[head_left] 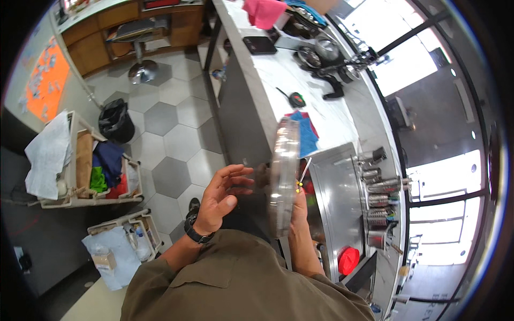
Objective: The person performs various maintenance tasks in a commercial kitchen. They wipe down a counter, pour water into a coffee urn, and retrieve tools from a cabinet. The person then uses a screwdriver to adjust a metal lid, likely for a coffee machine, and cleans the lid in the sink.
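A wide, shallow, shiny dish-like thing [284, 176] stands tilted up on its edge before my chest, seen from the side and slightly blurred. My right hand [299, 209] grips it on its right face, the fingers partly hidden. By that thumb shows a thin pale stick [305, 170] with small yellow bits at its lower end; whether the hand holds it I cannot tell. My left hand [220, 197] is to the left of the dish, apart from it, palm turned toward it, fingers spread and holding nothing. A dark watch is on the left wrist.
A metal counter [340, 192] with a red round lid [348, 260] lies to the right, metal containers [377, 200] behind it. Ahead on the white counter are a blue cloth [307, 136] and tape measure [296, 99]. Left stand carts [96, 200] and a black bin [116, 122].
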Action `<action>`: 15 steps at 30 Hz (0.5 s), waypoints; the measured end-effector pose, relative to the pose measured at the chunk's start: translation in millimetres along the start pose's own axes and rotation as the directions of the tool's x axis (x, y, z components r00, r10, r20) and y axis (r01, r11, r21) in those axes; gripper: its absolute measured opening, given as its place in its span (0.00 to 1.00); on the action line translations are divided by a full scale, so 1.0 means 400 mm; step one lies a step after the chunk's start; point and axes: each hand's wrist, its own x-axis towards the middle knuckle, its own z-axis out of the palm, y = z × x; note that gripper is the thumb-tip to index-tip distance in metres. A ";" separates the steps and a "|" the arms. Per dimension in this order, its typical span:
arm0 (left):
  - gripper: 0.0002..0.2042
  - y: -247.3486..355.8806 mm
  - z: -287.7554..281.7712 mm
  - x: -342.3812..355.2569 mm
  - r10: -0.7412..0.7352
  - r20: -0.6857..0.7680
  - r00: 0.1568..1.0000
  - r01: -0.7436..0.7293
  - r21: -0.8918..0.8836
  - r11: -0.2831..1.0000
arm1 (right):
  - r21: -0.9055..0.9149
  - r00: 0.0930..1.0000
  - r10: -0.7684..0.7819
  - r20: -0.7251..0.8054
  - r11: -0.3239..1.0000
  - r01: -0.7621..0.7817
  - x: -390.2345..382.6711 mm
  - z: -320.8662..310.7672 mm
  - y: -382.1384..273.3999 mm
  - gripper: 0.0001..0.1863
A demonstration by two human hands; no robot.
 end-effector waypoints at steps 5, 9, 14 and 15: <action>0.35 -0.100 0.001 -0.083 -0.267 -0.036 0.963 0.248 -0.270 0.930 | -0.049 0.985 -0.052 -0.165 0.998 0.045 -0.133 -0.051 0.012 0.12; 0.27 -0.224 -0.070 -0.190 -0.408 0.037 0.912 0.396 -0.334 0.855 | 0.073 0.985 -0.048 -0.167 0.995 0.061 -0.258 -0.131 0.029 0.14; 0.24 -0.305 -0.031 -0.325 -0.091 0.224 0.970 -0.078 0.645 0.761 | 0.016 0.955 -0.223 -0.195 0.973 0.231 -0.445 -0.252 -0.011 0.20; 0.24 -0.324 0.003 -0.353 -0.090 0.227 0.970 -0.086 0.662 0.745 | 0.010 0.948 -0.254 -0.193 0.965 0.260 -0.487 -0.285 -0.023 0.20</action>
